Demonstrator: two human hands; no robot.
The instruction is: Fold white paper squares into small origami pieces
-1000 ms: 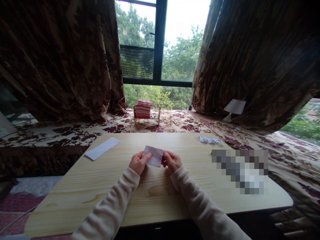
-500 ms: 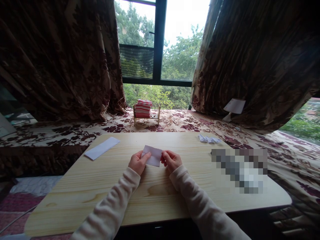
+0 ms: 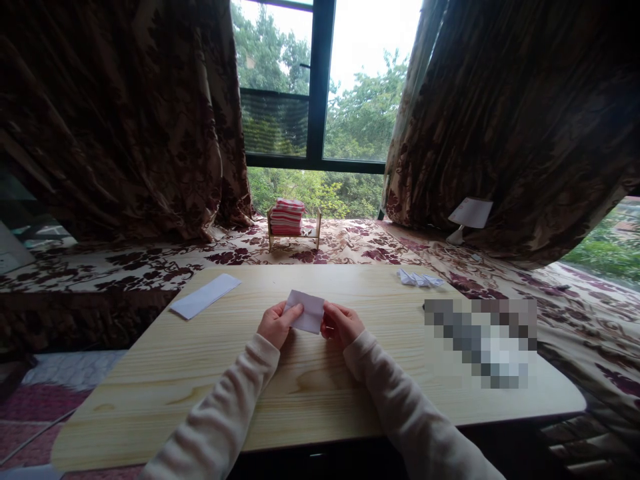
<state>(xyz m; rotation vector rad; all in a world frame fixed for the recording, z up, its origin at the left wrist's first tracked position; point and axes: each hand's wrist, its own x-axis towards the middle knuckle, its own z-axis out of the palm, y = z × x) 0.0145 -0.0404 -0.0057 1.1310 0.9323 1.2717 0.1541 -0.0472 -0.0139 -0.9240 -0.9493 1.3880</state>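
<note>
Little has moved: our right hand [image 3: 341, 324] has edged slightly left, and the folded paper [image 3: 307, 311] looks a touch narrower. We hold it just above the table [image 3: 200, 373], its long axis running left to right. Our left hand [image 3: 275, 325] is pinched on its left edge, the right on its right edge. Both hands are equally near; a white strip [image 3: 205, 296] lies far left.

left hand [image 3: 274, 325]: fingers pinched, thumb on top | right hand [image 3: 341, 325]: fingers pinched | both close together
</note>
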